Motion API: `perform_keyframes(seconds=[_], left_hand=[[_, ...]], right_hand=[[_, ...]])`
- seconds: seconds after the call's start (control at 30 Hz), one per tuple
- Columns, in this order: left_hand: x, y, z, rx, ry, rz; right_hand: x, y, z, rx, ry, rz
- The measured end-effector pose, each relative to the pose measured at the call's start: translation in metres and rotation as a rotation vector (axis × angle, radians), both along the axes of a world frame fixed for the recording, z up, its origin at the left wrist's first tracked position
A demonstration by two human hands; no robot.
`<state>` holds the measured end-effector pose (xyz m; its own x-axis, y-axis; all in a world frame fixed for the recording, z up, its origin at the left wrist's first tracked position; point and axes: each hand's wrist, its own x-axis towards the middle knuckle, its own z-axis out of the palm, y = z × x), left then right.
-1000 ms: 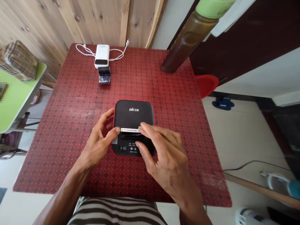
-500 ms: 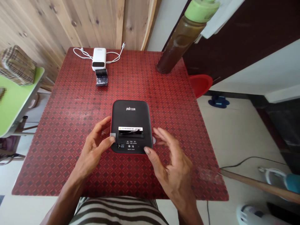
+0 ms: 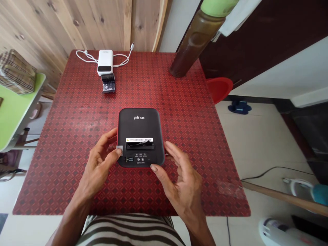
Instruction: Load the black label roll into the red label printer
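Note:
A black receipt printer point(image 3: 140, 128) with white lettering and red lower edges is between my two hands over the patterned red table, its paper slot and small buttons facing up. Dark, crumpled paper pokes out of the slot. My left hand point(image 3: 101, 160) grips the left side, thumb on the top by a small grey tab and fingers along the edge. On the right side, my right hand point(image 3: 179, 177) has its fingers against the edge and its thumb at the near corner. The printer hides its own underside and some fingertips.
On the red table point(image 3: 77, 171), a white power bank point(image 3: 105, 61) with a white cable point(image 3: 123, 61) lies at the back left, beside a strip of black film point(image 3: 109, 83). A tall brown bottle point(image 3: 197, 42) stands at the back right. A red stool point(image 3: 220, 89) is beyond the right edge.
The printer has shifted slightly left in view. My right hand has moved left and closed in on the printer's right side; my left hand keeps its hold.

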<state>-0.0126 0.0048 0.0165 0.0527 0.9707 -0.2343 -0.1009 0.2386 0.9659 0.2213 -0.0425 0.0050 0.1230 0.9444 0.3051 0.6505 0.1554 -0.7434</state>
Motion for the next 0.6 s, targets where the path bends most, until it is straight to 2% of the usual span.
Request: perform_keyframes(seconds=[0.3, 0.47, 0.6], left_hand=[[0.012, 0.000, 0.000, -0.048, -0.043, 0.095], [0.015, 0.001, 0.002, -0.048, -0.034, 0.087], [0.014, 0.000, 0.001, -0.042, 0.001, 0.081]], right_hand=[[-0.003, -0.001, 0.000, 0.004, 0.037, -0.030], [-0.006, -0.003, 0.000, -0.042, 0.199, -0.046], [-0.008, -0.004, -0.001, -0.057, 0.223, -0.046]])
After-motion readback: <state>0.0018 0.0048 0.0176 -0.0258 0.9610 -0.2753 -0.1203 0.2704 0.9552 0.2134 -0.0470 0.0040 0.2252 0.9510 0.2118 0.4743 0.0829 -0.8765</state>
